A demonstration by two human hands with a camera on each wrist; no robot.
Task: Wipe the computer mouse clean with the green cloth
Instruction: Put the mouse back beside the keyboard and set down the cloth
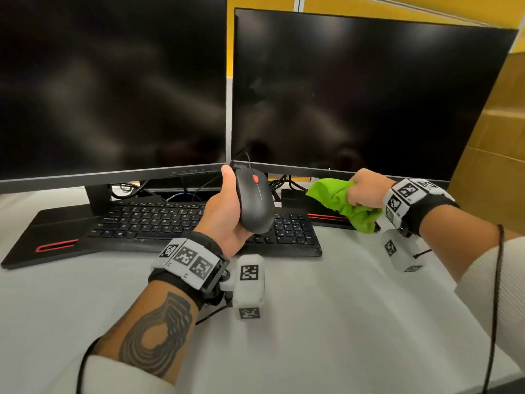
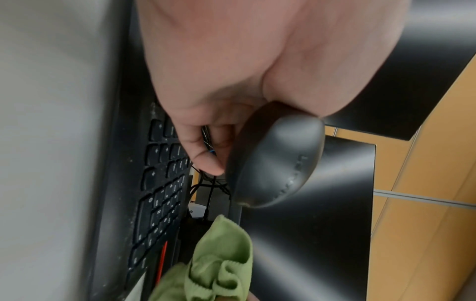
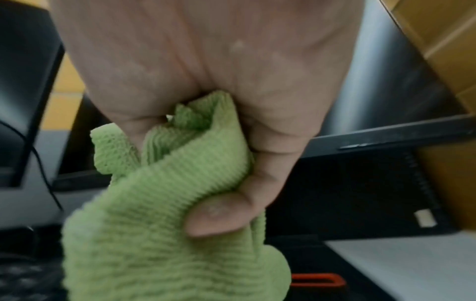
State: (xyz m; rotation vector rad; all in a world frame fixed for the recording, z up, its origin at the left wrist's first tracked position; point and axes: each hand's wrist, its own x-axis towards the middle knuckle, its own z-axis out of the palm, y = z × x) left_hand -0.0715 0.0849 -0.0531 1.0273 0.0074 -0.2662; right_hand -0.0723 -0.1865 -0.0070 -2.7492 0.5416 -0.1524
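Two dark monitors (image 1: 113, 81) stand along the counter's (image 1: 341, 322) far edge, a keyboard (image 1: 159, 223) before them. Above its right end, the left hand (image 1: 224, 211) holds the mouse (image 1: 254, 203) lifted. The right hand's (image 1: 366, 189) grip bunches the green cloth (image 1: 341, 204) beside it, apart.

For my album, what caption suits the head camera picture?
Left hand lifts the black mouse above the keyboard while the right hand bunches the green cloth.
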